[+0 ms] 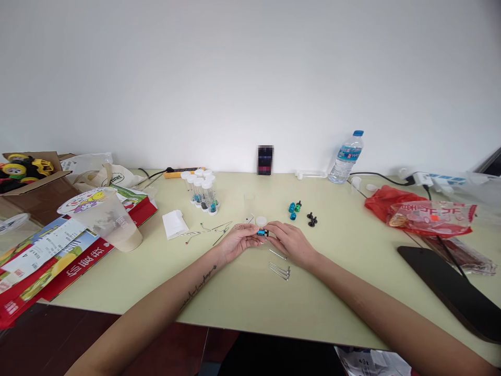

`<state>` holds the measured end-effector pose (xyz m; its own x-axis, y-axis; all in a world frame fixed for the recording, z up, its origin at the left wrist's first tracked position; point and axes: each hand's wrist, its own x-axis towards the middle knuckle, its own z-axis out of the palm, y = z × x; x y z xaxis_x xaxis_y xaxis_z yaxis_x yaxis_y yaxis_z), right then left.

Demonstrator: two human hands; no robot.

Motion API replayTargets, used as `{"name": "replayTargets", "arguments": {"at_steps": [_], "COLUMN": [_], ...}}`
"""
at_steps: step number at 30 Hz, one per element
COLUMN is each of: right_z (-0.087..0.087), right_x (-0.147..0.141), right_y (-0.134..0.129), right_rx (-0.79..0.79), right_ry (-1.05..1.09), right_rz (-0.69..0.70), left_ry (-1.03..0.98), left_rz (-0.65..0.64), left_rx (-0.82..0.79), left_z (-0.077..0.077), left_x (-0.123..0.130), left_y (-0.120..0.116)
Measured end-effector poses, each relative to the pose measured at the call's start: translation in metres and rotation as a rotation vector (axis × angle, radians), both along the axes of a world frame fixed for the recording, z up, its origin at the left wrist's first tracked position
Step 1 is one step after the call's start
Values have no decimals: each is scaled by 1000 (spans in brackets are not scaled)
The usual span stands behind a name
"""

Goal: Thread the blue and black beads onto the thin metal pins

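My left hand [239, 243] pinches a small blue metallic piece [261, 232] with a dark end. From the other side, my right hand [293, 243] has its fingertips closed at that dark end. Just behind the fingertips is a round white cap [261, 221]. Thin metal pins [279, 270] lie near my right hand, with another rod [277, 254] partly beneath it. Blue and green small parts [293, 208] stand beyond the right hand, beside several black pieces [312, 219]. To the left lie thin wire-like rods [222, 227] and a white paper packet [175, 224].
Capped clear tubes [206, 196] stand together at the back left. A phone [265, 160] leans on the wall. A water bottle [346, 156] and red plastic bag [397, 209] are to the right. A drink cup [117, 224] lies tilted at left.
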<state>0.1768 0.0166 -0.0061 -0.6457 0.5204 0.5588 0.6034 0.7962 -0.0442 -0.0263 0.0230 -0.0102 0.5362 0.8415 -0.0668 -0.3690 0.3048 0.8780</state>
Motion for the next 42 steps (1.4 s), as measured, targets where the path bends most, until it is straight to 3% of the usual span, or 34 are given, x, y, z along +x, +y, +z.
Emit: {"name": "replayTargets", "arguments": {"at_steps": [42], "right_z": [3], "right_x": [0], "right_y": [0], "right_rx": [31], "right_ry": [-14], "right_rz": [4], "left_ry": [21], "left_rz": [19], "left_rx": [-20], "left_z": [1], "left_x": [1], "left_y": [0]}}
